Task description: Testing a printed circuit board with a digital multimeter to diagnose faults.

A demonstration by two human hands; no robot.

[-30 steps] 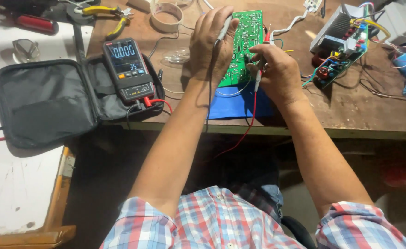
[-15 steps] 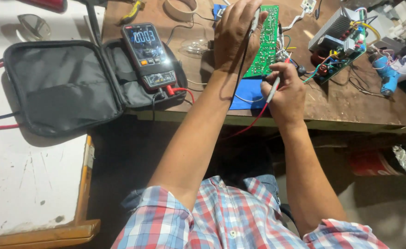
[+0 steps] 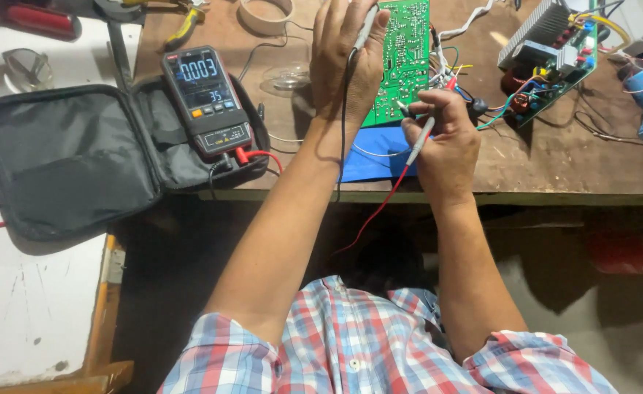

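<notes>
Green circuit board (image 3: 403,58) lies far-centre btwn hands. Left hand (image 3: 345,62) grips black probe (image 3: 364,29) at board's left edge. Right hand (image 3: 442,142) pinches red probe (image 3: 418,138) just near-right of it.

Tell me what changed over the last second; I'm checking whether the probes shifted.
The right hand drew its red probe slightly down the green circuit board. The left hand kept its black probe pressed on the board. The meter stayed on its open black case. Both grips are unchanged.
</notes>
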